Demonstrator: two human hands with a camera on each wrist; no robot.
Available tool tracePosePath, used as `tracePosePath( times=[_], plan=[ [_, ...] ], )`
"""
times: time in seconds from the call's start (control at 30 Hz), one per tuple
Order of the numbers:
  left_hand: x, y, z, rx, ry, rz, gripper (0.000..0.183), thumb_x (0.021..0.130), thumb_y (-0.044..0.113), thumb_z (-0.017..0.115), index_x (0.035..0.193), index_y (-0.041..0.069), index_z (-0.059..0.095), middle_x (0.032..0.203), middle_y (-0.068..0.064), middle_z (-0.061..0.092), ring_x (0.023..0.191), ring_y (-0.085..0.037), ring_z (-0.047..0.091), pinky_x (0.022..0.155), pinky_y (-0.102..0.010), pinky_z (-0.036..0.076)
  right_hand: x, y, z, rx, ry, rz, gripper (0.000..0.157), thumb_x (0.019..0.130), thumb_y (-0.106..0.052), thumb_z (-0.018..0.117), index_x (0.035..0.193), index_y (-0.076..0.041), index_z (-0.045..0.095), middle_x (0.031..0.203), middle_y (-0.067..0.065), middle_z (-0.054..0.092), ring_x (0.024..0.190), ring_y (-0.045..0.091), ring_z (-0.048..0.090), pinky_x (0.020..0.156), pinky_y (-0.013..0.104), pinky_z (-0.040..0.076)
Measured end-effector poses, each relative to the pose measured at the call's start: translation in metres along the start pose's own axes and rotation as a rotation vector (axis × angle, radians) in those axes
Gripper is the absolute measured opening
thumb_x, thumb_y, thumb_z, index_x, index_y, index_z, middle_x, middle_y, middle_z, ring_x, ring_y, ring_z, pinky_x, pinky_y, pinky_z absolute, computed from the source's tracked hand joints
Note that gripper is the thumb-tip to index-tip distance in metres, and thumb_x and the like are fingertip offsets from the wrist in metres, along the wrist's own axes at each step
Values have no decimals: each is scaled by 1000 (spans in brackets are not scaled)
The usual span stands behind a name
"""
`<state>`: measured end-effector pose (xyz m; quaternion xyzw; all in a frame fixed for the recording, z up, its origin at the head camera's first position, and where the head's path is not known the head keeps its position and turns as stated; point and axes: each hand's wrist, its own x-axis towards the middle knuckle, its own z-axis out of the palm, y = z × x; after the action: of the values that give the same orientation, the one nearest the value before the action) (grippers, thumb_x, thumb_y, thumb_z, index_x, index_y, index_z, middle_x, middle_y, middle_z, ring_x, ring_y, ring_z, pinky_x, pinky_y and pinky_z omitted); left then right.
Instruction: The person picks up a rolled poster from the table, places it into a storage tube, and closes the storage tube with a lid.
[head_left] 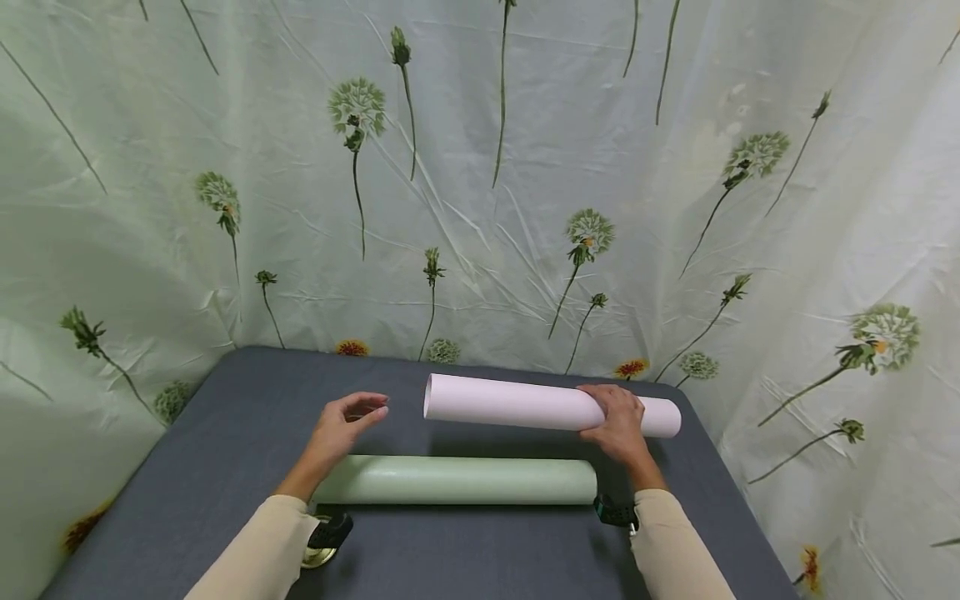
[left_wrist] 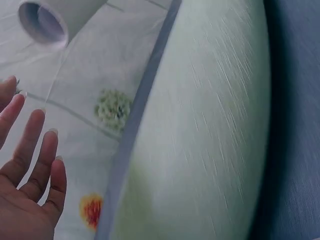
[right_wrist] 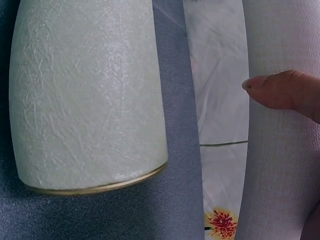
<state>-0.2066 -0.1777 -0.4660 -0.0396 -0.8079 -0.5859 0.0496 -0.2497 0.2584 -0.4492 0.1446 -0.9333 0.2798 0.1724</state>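
A pale pink wallpaper roll [head_left: 510, 402], hollow at its left end, is held above the far part of the table by my right hand [head_left: 618, 421]. That hand grips it near its right end, with the thumb [right_wrist: 280, 92] lying along the near side. My left hand [head_left: 341, 433] is apart from the pink roll, to the left of its end, fingers loosely bent and holding nothing. Below both hands a light green wallpaper roll [head_left: 457, 481] with a creased texture lies crosswise on the table. The left forearm covers its left end.
The dark blue-grey table [head_left: 450, 550] has a floral curtain [head_left: 480, 208] hanging behind it and at its sides. A round gold-coloured thing [head_left: 317, 557] lies close to the left wrist, partly hidden by the black wrist camera [head_left: 332, 530].
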Motion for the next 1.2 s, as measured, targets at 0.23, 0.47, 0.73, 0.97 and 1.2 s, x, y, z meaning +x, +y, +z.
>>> tracePosePath(
  times=[0.23,0.47,0.73,0.97,1.2],
  plan=[
    [-37,-19,-32,170,6,17,31,91,26,68,115,5,67,105,-7,69,90,-11,62,78,-28,49,-2,1,-3,2,-1,9,67,55,0,89,118,-6,66,117,21,60,114,44,44,95,63,20],
    [-70,-41,-47,335,97,99,24,86,21,74,107,10,71,104,-2,68,91,-10,60,76,-29,49,-2,2,-6,10,3,27,67,56,2,88,119,-5,65,118,23,58,116,45,42,96,64,19],
    [-90,-46,-52,402,191,167,28,80,19,80,106,15,71,103,-1,65,89,-12,58,72,-30,48,-3,0,-4,30,10,24,67,55,3,88,118,-6,66,117,22,59,115,44,43,96,64,19],
    [-111,-55,-48,468,196,150,36,71,22,86,103,17,70,99,4,63,85,-9,58,69,-29,49,-4,-1,-5,24,16,19,67,55,3,88,118,-5,66,117,22,59,115,44,43,96,63,19],
    [-127,-61,-44,496,47,42,47,65,35,87,106,19,70,103,6,58,90,-12,59,71,-31,50,-5,1,-6,25,8,29,67,56,2,88,119,-5,65,118,22,58,115,43,42,97,63,18]
  ],
)
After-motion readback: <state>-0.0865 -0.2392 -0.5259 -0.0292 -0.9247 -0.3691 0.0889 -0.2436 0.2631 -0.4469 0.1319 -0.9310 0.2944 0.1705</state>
